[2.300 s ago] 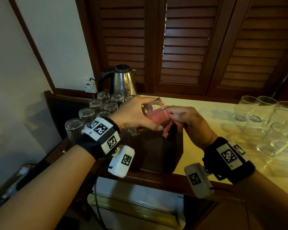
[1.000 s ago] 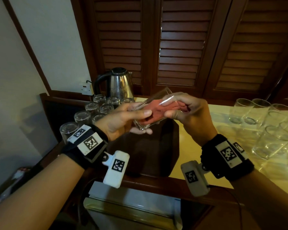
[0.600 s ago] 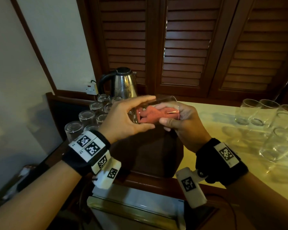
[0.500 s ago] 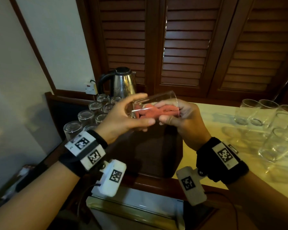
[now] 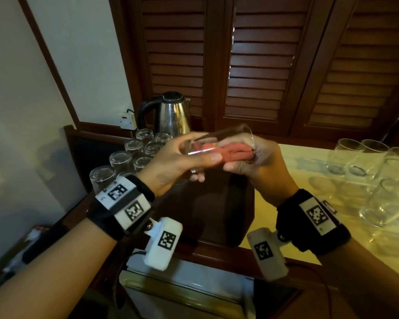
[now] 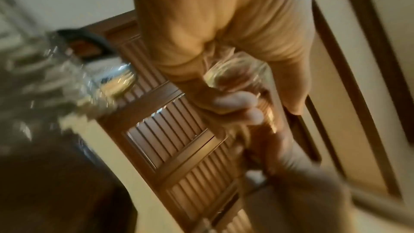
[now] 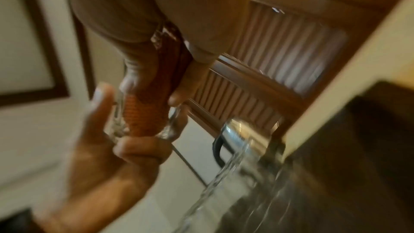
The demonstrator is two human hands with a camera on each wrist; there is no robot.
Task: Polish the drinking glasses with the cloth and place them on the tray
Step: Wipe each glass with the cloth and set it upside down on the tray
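Far left of the hands, a dark tray (image 5: 78,143) carried a cluster of upturned glasses (image 5: 121,158), rims down, presumably those already polished and parked so. A steel kettle (image 5: 171,113) stood just behind that cluster.

The left hand (image 5: 171,166) was curled round the base end of the drinking glass (image 5: 219,143), thumb on the near side and fingers wrapped underneath. The glass lay roughly on its side in the air above the dark surface, mouth toward the right hand. Judged purpose: the left hand served as the fixed clamp, so that the other hand could work inside.

The pink cloth (image 5: 228,150) was bunched inside the glass, visible through the wall; the right wrist view showed it filling the bore nearly to the base. The right hand (image 5: 260,166) gripped the cloth at the rim, with fingers pushed into the mouth and thumb outside. Both wrist views were motion-blurred, which suggested that the glass or cloth was being twisted.

Right of the hands, on the pale worktop (image 5: 297,180), stood a group of upright glasses (image 5: 364,162), well apart from the tray, probably the unpolished stock.

Step in hand, as judged: interior polish of one glass, not yet placed on the tray.
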